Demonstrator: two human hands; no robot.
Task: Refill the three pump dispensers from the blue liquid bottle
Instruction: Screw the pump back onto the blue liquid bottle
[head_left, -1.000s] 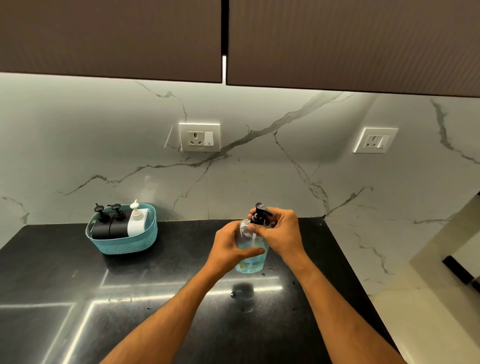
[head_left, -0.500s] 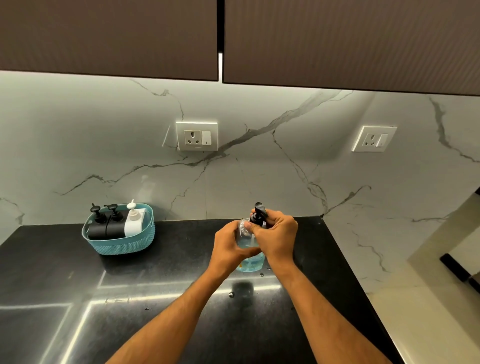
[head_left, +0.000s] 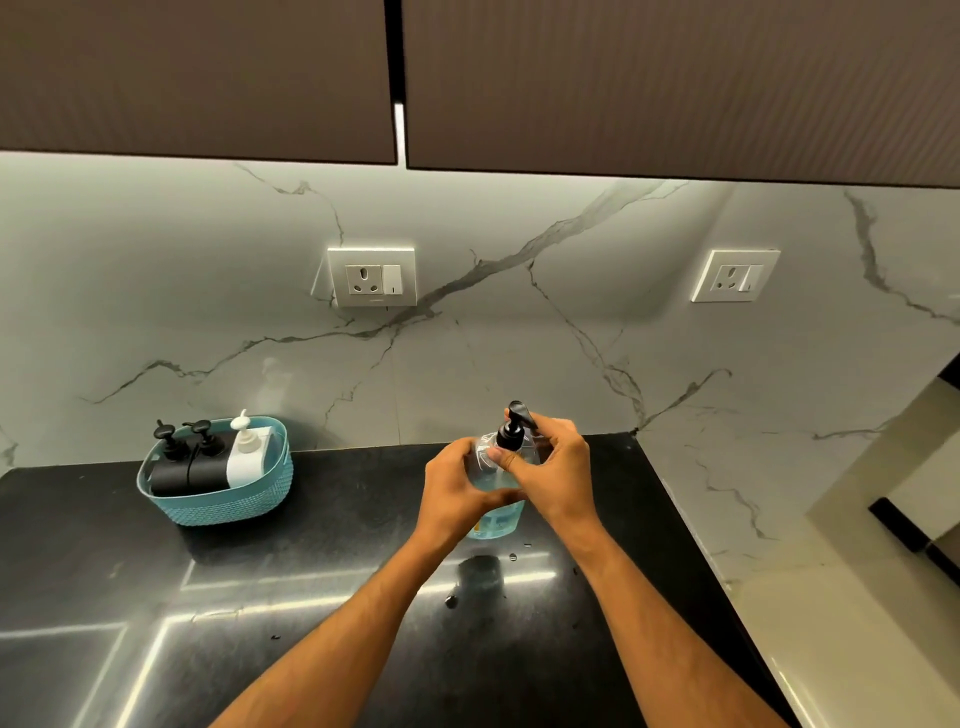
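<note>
A clear bottle of blue liquid (head_left: 496, 517) with a black pump cap (head_left: 511, 434) stands on the black counter (head_left: 311, 571) near the back wall. My left hand (head_left: 454, 493) grips the bottle's body. My right hand (head_left: 558, 470) curls round the bottle's neck just under the pump cap. To the far left, a teal basket (head_left: 218, 504) holds three pump dispensers: two black ones (head_left: 184, 470) and a white one (head_left: 249, 457).
A marble backsplash with two wall sockets (head_left: 371, 278) rises behind the counter, and brown cabinets hang overhead. Small dark specks and drops (head_left: 451, 601) lie on the counter in front of the bottle. The counter ends at the right by a pale floor (head_left: 857, 597).
Both hands keep hold of the bottle in the same spot. My right hand has shifted a little round the pump cap, whose spout now points up and slightly left.
</note>
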